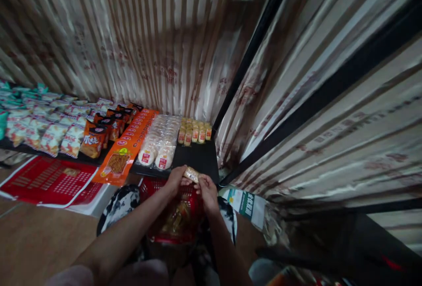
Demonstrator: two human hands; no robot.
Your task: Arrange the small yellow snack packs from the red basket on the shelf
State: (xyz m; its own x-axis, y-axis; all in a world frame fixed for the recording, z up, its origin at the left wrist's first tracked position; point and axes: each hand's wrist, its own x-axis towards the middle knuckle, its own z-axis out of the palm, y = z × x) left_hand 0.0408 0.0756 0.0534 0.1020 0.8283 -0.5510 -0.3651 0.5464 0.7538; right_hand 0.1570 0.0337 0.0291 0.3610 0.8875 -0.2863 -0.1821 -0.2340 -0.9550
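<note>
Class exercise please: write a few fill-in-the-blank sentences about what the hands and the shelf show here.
1. Both hands, the left hand and right hand, hold one small ____ snack packet.
2. Below them sits a ____ plastic basket.
3. The yellow packets lie at the black shelf's ____ end.

Missing: yellow; red; right

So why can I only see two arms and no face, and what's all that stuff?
The camera sits on the person's head, looking down, so you see only their own arms. Both hands, the left hand and right hand, hold one small golden snack packet between them. Under the hands is a red basket with more packets inside. In front is a low black shelf with rows of snacks: round white cakes, small yellow packets and a long orange pack. Striped curtains hang behind.
</note>
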